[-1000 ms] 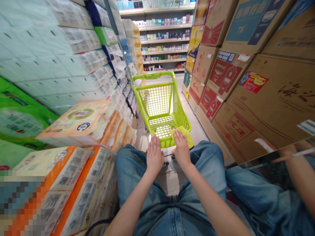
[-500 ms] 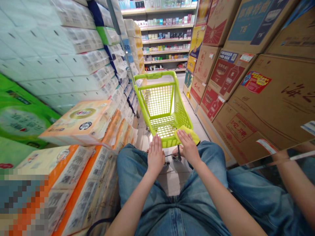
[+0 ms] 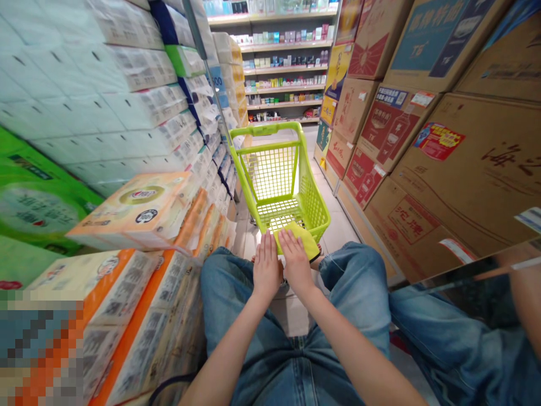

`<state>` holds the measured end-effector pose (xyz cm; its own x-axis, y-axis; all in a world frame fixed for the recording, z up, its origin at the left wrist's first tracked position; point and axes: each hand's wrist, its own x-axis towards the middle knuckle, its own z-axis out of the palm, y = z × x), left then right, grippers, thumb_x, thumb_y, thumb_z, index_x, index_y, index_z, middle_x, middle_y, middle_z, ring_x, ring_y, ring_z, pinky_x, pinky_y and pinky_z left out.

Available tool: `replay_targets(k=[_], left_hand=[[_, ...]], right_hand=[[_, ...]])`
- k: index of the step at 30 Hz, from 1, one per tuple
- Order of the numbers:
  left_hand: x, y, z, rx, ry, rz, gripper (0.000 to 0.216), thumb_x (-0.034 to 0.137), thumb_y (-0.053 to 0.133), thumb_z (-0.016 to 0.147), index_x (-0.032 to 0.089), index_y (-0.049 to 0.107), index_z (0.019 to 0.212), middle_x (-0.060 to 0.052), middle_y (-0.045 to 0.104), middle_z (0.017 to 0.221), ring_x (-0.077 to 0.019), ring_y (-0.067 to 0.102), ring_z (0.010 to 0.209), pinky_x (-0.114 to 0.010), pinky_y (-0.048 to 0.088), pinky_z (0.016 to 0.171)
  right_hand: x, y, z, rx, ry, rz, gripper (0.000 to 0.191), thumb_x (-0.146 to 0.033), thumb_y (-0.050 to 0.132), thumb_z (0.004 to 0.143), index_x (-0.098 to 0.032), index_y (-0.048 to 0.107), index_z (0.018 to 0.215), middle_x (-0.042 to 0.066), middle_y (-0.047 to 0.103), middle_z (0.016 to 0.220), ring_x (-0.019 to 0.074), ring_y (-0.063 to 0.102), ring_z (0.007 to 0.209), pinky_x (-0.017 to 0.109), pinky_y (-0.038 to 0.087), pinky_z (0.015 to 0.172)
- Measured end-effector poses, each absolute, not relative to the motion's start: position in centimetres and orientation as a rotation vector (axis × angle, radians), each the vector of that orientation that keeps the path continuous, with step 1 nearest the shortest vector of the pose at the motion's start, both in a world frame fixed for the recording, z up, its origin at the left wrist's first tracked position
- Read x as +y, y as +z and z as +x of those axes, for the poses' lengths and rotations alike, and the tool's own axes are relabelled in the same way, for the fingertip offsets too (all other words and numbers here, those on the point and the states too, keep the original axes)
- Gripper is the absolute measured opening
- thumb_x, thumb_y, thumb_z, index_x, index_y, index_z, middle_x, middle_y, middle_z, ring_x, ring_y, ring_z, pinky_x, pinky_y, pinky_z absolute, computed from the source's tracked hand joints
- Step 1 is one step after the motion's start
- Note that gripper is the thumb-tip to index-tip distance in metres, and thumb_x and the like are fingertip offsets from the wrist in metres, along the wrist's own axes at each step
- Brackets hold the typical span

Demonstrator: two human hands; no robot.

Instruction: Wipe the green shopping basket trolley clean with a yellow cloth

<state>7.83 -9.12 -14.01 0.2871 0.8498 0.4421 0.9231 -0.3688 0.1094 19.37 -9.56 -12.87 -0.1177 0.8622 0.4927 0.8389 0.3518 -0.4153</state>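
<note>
A lime-green plastic shopping cart (image 3: 288, 144) with a lattice basket stands in front of me, between my knees. My left hand (image 3: 267, 266) rests against its near edge, the fingers straight and close together, the thumb hidden. Just right of it, my right hand (image 3: 297, 265) presses a yellow cloth (image 3: 307, 239) onto the same edge. Its fingers lie flat over the cloth, which hangs out to the right and has a dark border. Inside the basket, only the lattice floor and walls show.
Tissue packs (image 3: 135, 203) are stacked close on my left. Cardboard cartons (image 3: 422, 220) line the right side, with a reflective panel (image 3: 486, 293) below them. Stocked shelves (image 3: 287, 67) close off the far end. The tiled floor (image 3: 344, 225) runs between the stacks.
My right hand has slid left along the cart's near edge, taking the yellow cloth with it until it lies beside my left hand. The left hand and the cart have hardly moved.
</note>
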Motion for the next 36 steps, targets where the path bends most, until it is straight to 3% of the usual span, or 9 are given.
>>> replay_targets(k=[6,14,19,26,31,36], left_hand=[[-9.1,-14.0,7.9,-1.647,-0.652,-2.389,0.086,0.012,0.048,0.084,0.006,0.004,0.158,-0.018,0.02,0.165,-0.0266,0.015,0.154,-0.045,0.025,0.123],[-9.1,-13.8,8.0,-1.651,-0.637,-2.408,0.088,0.012,0.05,0.082,0.004,0.005,0.158,-0.017,0.017,0.166,-0.0259,0.011,0.155,-0.043,0.023,0.125],[-9.1,-14.0,8.0,-1.665,-0.658,-2.397,0.089,0.013,0.052,0.083,0.004,0.005,0.158,-0.019,0.017,0.166,-0.027,0.011,0.155,-0.044,0.024,0.124],[-9.1,-14.0,7.8,-1.659,-0.671,-2.365,0.083,0.01,0.045,0.086,0.006,0.005,0.158,-0.019,0.023,0.164,-0.0259,0.015,0.154,-0.045,0.026,0.123],[-9.2,-13.7,7.8,-1.641,-0.645,-2.411,0.085,0.011,0.049,0.084,0.005,0.007,0.158,-0.019,0.021,0.164,-0.0259,0.012,0.154,-0.045,0.024,0.124],[-9.2,-13.6,7.9,-1.65,-0.668,-2.424,0.09,0.01,0.049,0.083,0.007,0.001,0.159,-0.018,0.018,0.165,-0.0258,0.013,0.154,-0.045,0.023,0.124]], right_hand=[[-9.2,-12.8,23.1,-2.102,-0.018,-1.39,0.087,0.005,0.037,0.072,-0.019,0.032,0.156,0.006,0.042,0.157,0.0187,0.031,0.149,0.044,0.03,0.122],[-7.6,-13.1,31.2,-1.855,-0.143,-1.651,0.088,0.005,0.039,0.069,-0.018,0.036,0.153,0.009,0.046,0.155,0.0214,0.034,0.148,0.049,0.029,0.122],[-8.4,-13.1,25.4,-1.779,-0.062,-1.673,0.082,0.004,0.038,0.072,-0.012,0.037,0.152,0.011,0.043,0.156,0.0233,0.028,0.15,0.052,0.027,0.123],[-9.6,-12.7,18.6,-1.949,0.074,-1.465,0.079,0.003,0.035,0.075,-0.014,0.038,0.152,0.008,0.043,0.157,0.02,0.031,0.15,0.047,0.027,0.124],[-9.6,-12.8,23.3,-2.055,0.013,-1.414,0.087,0.005,0.036,0.072,-0.02,0.033,0.155,0.005,0.042,0.157,0.0179,0.03,0.15,0.045,0.029,0.123],[-8.6,-13.2,29.8,-1.888,-0.084,-1.59,0.086,0.004,0.039,0.071,-0.018,0.035,0.154,0.009,0.046,0.155,0.021,0.032,0.149,0.049,0.028,0.123]])
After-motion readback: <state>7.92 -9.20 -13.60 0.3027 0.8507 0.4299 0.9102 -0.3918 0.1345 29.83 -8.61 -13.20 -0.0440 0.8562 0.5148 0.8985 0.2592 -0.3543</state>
